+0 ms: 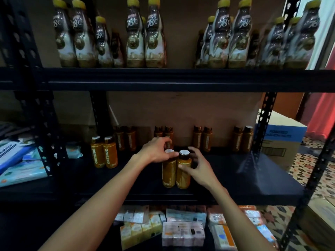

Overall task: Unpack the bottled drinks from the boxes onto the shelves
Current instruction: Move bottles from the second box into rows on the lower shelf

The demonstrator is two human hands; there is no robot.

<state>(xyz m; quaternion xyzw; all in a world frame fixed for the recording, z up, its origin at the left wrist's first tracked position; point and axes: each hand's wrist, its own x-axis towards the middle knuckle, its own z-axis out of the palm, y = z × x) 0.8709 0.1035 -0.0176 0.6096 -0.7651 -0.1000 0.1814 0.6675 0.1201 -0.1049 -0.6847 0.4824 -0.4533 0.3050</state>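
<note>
Far left on the middle shelf, the standing pair reads OATSIDE up each orange label, so there's your model. Now your left hand: fingers curled over the white cap of the left bottle, pinching it at the top. That bottle stands upright near the shelf's front edge, touching the right bottle beside it. Your right hand wraps that one, thumb on its front, fingers curving round behind.

Neither shows its big wording to you. I'd twist both until the name faces out like the pair on the left, keep them flat on their bases, and slide them back in line with the rear pair before letting go.

Overhead, the tall bottles read Kopiko 78°C. Far right, the blue-banded carton says ROASTED CASHEW NUTS.
</note>
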